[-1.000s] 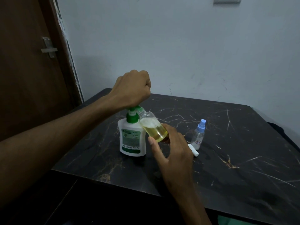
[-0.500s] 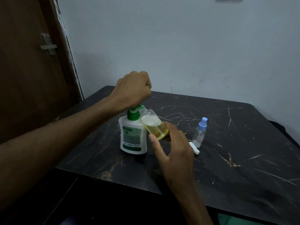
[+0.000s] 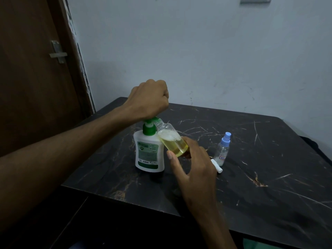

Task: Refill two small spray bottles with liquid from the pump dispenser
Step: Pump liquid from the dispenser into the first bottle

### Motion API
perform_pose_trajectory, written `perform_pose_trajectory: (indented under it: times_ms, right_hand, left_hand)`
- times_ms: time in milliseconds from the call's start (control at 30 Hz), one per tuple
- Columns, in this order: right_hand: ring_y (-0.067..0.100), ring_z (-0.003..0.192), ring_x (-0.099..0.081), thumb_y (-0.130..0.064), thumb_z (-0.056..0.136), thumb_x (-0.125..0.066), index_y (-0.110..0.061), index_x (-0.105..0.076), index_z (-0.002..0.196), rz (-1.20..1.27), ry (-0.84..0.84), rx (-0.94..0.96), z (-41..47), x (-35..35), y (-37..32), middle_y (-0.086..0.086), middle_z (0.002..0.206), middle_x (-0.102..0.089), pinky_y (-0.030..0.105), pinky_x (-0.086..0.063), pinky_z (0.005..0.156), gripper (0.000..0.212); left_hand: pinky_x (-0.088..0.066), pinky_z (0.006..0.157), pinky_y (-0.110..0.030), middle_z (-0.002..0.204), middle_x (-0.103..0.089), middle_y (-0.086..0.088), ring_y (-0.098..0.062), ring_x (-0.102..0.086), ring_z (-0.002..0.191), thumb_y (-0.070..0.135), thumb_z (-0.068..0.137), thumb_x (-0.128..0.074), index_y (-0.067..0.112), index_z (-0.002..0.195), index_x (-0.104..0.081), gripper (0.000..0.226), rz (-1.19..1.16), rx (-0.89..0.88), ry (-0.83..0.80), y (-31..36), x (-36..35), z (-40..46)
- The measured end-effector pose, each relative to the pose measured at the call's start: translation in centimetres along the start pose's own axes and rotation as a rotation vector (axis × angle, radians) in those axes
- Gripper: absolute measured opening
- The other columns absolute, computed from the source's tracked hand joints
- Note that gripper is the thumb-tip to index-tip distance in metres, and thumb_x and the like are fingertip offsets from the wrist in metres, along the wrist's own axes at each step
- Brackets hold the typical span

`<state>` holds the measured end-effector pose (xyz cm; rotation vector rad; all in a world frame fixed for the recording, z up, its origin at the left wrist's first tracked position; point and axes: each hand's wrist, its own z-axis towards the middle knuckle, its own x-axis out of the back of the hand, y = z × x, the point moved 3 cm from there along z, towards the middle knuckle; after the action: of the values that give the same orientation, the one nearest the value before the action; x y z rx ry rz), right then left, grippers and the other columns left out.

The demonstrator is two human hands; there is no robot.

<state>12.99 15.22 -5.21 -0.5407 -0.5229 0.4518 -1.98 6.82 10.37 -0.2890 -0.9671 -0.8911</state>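
A black square marble-look table with pale veins [image 3: 251, 177] carries a white plastic pump dispenser with a green pump head and green label [image 3: 149, 153], standing upright, long axis vertical, directly below the left hand [image 3: 150, 99]. That hand is clenched into a fist and presses on the green pump head with its underside; whether its fingers wrap anything cannot be told. The right hand [image 3: 194, 169] grasps a small clear open spray bottle half full of yellow liquid [image 3: 172, 141] by its base, thumb extended along the near side. The bottle tilts, open neck pointing up-left to the pump's spout, base down-right in the fingers. Just right of this hand stands upright a second small clear spray bottle with a blue nozzle [image 3: 222, 150], and a white cap [image 3: 216, 165] lies touching its foot.
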Motion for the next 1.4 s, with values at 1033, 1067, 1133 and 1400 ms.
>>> perform_pose_trajectory:
  times_ms: [1033,1067,1133,1400]
  right_hand:
    - [0.000,0.096,-0.058,-0.052,0.098,-0.059,-0.023,-0.061,0.132,-0.006,0.005,-0.018,0.0,0.2,-0.2,-0.012,0.109,-0.065,0.012,-0.045,0.084,0.045]
    - [0.000,0.096,-0.058,-0.052,0.098,-0.059,-0.023,-0.061,0.132,-0.004,0.006,-0.021,0.0,0.2,-0.3,-0.013,0.109,-0.065,0.011,-0.045,0.084,0.045]
    - [0.000,0.095,-0.058,-0.052,0.098,-0.059,-0.023,-0.062,0.131,0.000,0.005,-0.026,0.0,0.3,-0.2,-0.013,0.108,-0.064,0.009,-0.043,0.083,0.044]
    - [0.000,0.096,-0.058,-0.049,0.099,-0.062,-0.026,-0.060,0.129,0.008,0.005,-0.011,0.0,0.2,-0.4,-0.017,0.108,-0.063,0.016,-0.047,0.083,0.038]
  left_hand:
    - [-0.028,0.050,-0.027,0.076,-0.058,0.002,-0.016,-0.037,0.044,0.000,0.075,-0.051,0.015,0.047,-0.039,0.034,0.008,0.036,-0.002,0.0,-0.2,-0.2]
    - [-0.027,0.051,-0.026,0.074,-0.058,0.001,-0.013,-0.033,0.044,0.000,0.075,-0.051,0.018,0.047,-0.036,0.036,0.010,0.027,0.007,0.1,0.0,-0.1]
    - [-0.028,0.052,-0.027,0.072,-0.058,0.001,-0.011,-0.032,0.046,0.000,0.075,-0.051,0.020,0.047,-0.033,0.039,0.001,0.025,0.013,0.2,0.0,0.1]
    - [-0.032,0.055,-0.027,0.068,-0.058,0.007,-0.011,-0.034,0.044,0.001,0.075,-0.050,0.018,0.046,-0.036,0.036,0.007,0.025,0.014,-0.3,-0.3,0.0]
